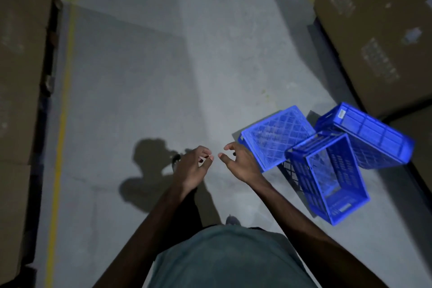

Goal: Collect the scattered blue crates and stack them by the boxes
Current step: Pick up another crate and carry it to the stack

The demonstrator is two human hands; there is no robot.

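Observation:
Three blue crates lie jumbled on the grey floor at the right. One crate (275, 137) is upside down, its lattice base facing up. A second crate (327, 177) lies on its side with its opening toward me. The third crate (367, 135) leans tilted behind them, close to the cardboard boxes (378, 30). My left hand (194, 168) hovers over bare floor, fingers loosely curled, holding nothing. My right hand (240, 161) is just left of the upside-down crate, fingers apart and empty, not touching it.
Tall cardboard boxes (21, 77) line the left side behind a yellow floor line (60, 128). More boxes stand at the right edge. The grey concrete aisle (152, 65) runs ahead between them. My shadow falls on the floor by my hands.

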